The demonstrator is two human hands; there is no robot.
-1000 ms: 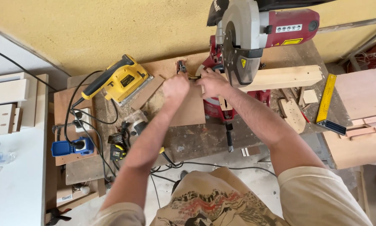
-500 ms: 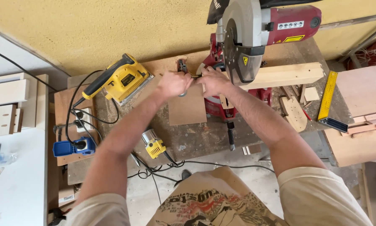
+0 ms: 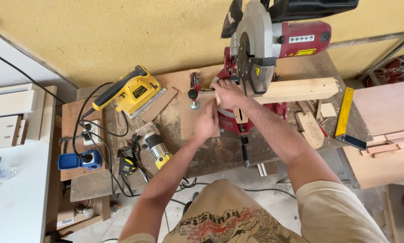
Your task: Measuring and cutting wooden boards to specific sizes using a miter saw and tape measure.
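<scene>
My right hand (image 3: 229,92) grips the left end of a pale wooden beam (image 3: 301,90) that lies across the bed of a red and grey mitre saw (image 3: 260,49), just under its raised blade guard. Lower down, my left hand (image 3: 206,121) rests with curled fingers on the right edge of a thin brown board (image 3: 190,119). Whether it grips the board is unclear. A small red and black clamp (image 3: 194,87) stands at the board's far end, just left of my right hand.
On the dusty workbench (image 3: 211,157) lie a yellow sander (image 3: 136,92), a router (image 3: 154,144), a tape measure (image 3: 127,166), a socket strip (image 3: 91,130) with cables and a blue plug box (image 3: 78,160). Offcuts (image 3: 311,128) and a yellow square (image 3: 346,114) lie right. Plywood sheets (image 3: 386,135) are stacked far right.
My left hand has come away from the clamp area and dropped toward me onto the brown board. My right hand has stayed at the beam's end.
</scene>
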